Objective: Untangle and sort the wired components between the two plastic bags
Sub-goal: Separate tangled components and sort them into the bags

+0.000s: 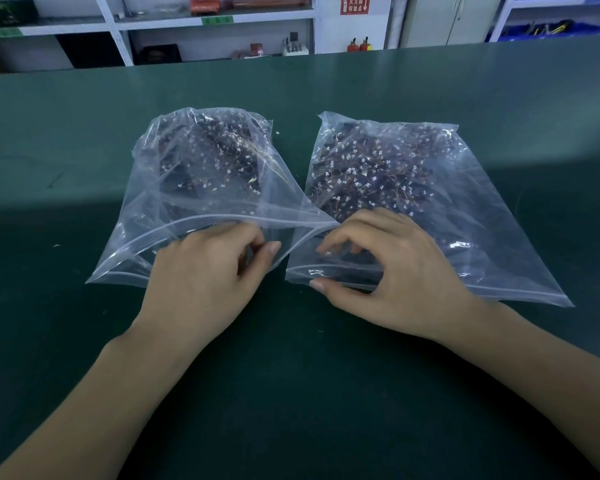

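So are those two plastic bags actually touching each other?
Touching. In the head view, the left bag's near right corner runs to a point against the right bag's left edge, just above the hands, with no green table visible between them there.

Two clear zip-top plastic bags lie side by side, near corners touching: the left bag (174, 188) and right bag (465, 216) each hold tangled dark wired components (368, 168) with white connectors.

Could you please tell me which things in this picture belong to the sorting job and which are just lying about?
Part of the job:
left bag
right bag
wired components inside both bags
left hand at the left bag's mouth
right hand at the right bag's mouth

Just lying about:
white shelving
red wall sign
green table
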